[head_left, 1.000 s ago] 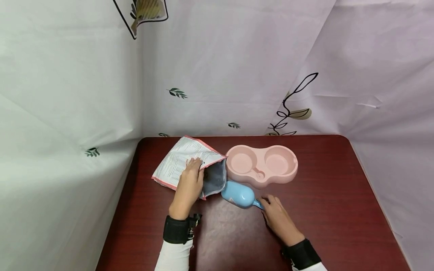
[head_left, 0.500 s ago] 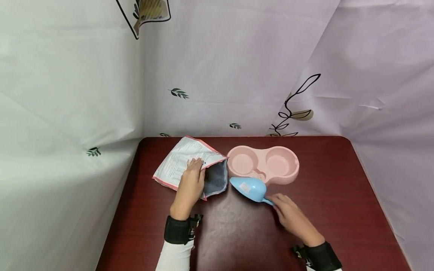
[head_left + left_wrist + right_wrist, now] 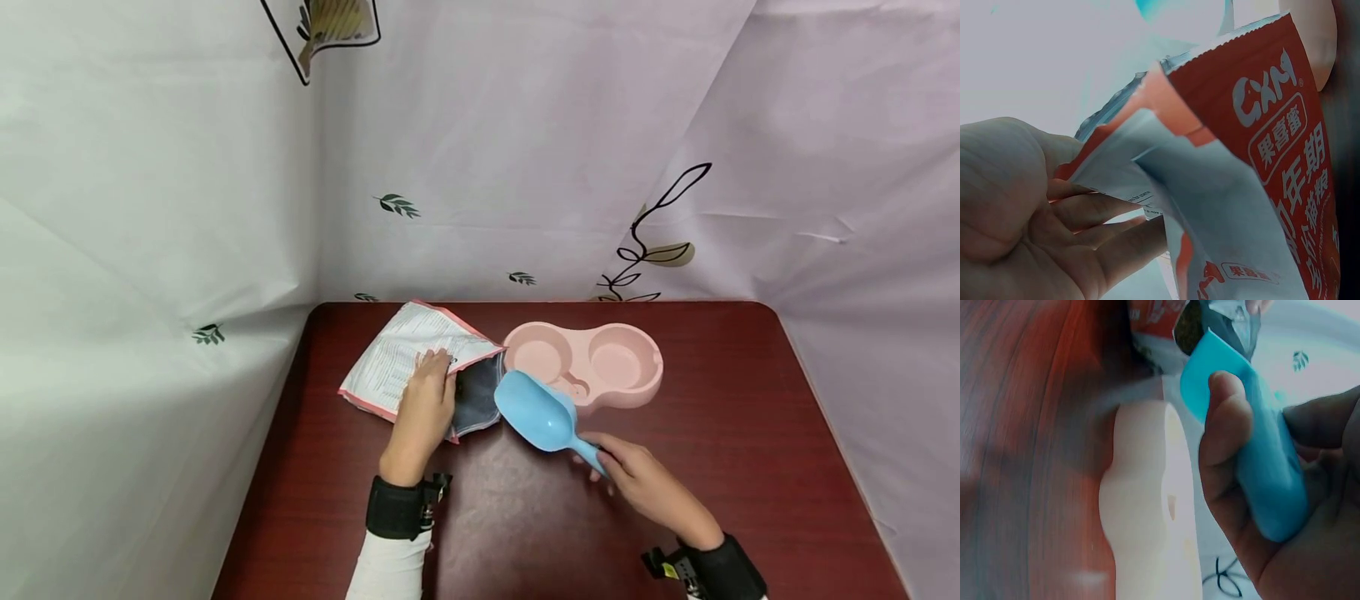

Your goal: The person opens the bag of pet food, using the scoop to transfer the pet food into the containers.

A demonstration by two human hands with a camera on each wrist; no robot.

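Observation:
A white and red cat food bag (image 3: 401,354) lies on its side, its mouth facing right and showing a grey lining. My left hand (image 3: 427,408) holds the upper edge of that mouth; in the left wrist view its fingers (image 3: 1129,247) go behind the folded edge. My right hand (image 3: 637,475) grips the handle of a light blue scoop (image 3: 536,412), whose hollow faces up with no food visible in it. The scoop hangs just right of the bag mouth, partly over the front of a pink double bowl (image 3: 585,333). Brown contents (image 3: 1191,325) show inside the bag in the right wrist view.
The pink bowl stands at the back of the dark red table (image 3: 750,433), close to the bag's right corner. Behind the table hangs a white patterned cloth (image 3: 480,150), with another stretch along the left side.
The scoop, earlier bottom up at the bag mouth, moved right and turned over, so its hollow now faces up. The right hand turned with it. The left hand stayed on the bag.

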